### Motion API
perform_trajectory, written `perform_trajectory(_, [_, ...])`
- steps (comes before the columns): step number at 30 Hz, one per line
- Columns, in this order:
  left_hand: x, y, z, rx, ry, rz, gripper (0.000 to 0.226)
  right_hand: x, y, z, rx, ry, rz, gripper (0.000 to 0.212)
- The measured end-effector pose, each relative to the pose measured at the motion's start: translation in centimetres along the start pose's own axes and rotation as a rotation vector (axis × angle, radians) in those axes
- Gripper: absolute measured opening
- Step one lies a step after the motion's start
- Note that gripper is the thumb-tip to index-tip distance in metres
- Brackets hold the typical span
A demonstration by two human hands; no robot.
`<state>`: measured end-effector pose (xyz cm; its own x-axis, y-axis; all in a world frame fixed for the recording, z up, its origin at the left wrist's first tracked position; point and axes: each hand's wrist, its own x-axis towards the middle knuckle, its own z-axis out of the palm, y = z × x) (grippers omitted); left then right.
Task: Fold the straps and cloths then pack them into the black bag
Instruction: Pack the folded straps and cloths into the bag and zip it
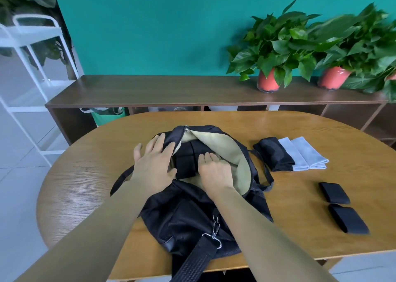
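The black bag (192, 215) lies open on the wooden table (85, 174), its beige lining showing. Folded black pieces (186, 159) lie inside it. My left hand (153, 159) rests flat on the bag's left flap, fingers spread, thumb at the opening's edge. My right hand (214, 170) lies palm down inside the opening, fingers straight on the folded pieces. To the right of the bag lie a folded black cloth (274, 153) and two folded pale blue cloths (304, 153). Two folded black straps (334, 192) (348, 220) lie near the table's right front.
The bag's shoulder strap with a metal clip (214, 234) hangs over the front edge. Behind the table stands a dark wooden sideboard (150, 90) with potted plants (270, 52). A white rack (32, 67) stands at the left.
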<state>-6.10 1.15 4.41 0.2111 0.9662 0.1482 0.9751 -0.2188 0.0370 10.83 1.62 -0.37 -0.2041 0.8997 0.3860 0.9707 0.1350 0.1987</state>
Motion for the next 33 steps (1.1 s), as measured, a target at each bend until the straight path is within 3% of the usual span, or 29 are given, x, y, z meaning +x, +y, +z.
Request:
perform_trajectory(15, [-0.3,0.2,-0.6,0.012,0.0,0.008,0.067,0.3,-0.3,1.1,-0.034,-0.163,-0.09,0.039])
perform_trajectory(21, [-1.3,1.7,-2.1,0.031,0.013,0.028,0.064,-1.0,1.5,-2.0,-0.047,-0.135,-0.079,0.03])
perform_trajectory(26, [-1.8,4.0,-2.7,0.044,-0.003,0.048,0.066,-2.4,3.3,-4.0,-0.084,-0.112,-0.053,0.039])
perform_trajectory(29, [-2.2,6.5,-2.9,0.035,-0.004,0.083,0.067,-4.0,5.7,-4.8,-0.069,0.025,-0.053,0.041])
perform_trajectory(33, [-2.6,10.3,-2.9,0.026,0.004,0.146,0.062,-7.6,9.9,-5.4,-0.03,0.146,0.012,0.029])
